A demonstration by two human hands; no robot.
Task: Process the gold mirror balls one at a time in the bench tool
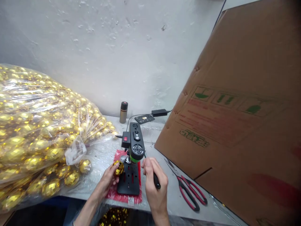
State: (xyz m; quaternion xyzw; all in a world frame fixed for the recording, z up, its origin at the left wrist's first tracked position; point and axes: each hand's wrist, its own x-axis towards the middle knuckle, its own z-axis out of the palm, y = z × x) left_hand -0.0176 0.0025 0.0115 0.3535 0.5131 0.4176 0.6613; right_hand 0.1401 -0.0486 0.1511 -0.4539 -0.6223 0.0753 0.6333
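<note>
A gold mirrored ball (119,168) is pinched in the fingers of my left hand (110,176), close beside the chuck of a small black bench drill (136,142). My right hand (155,179) is wrapped round the drill's black-ended lever (156,182), to the right of the machine. Beneath the drill head lies its slotted black base plate (128,186), resting on a red plastic sheet (117,197). A switch box with a red rocker (125,138) is on the drill's left side. Whether the bit touches the ball I cannot tell.
A big clear bag (47,116) of gold balls fills the left. Red-and-black scissors (188,190) lie right, beside a large cardboard box (235,116). Behind the drill are a bottle (123,112), a phone (144,118) and a power adapter (160,112). More gold pieces (114,217) show below the table edge.
</note>
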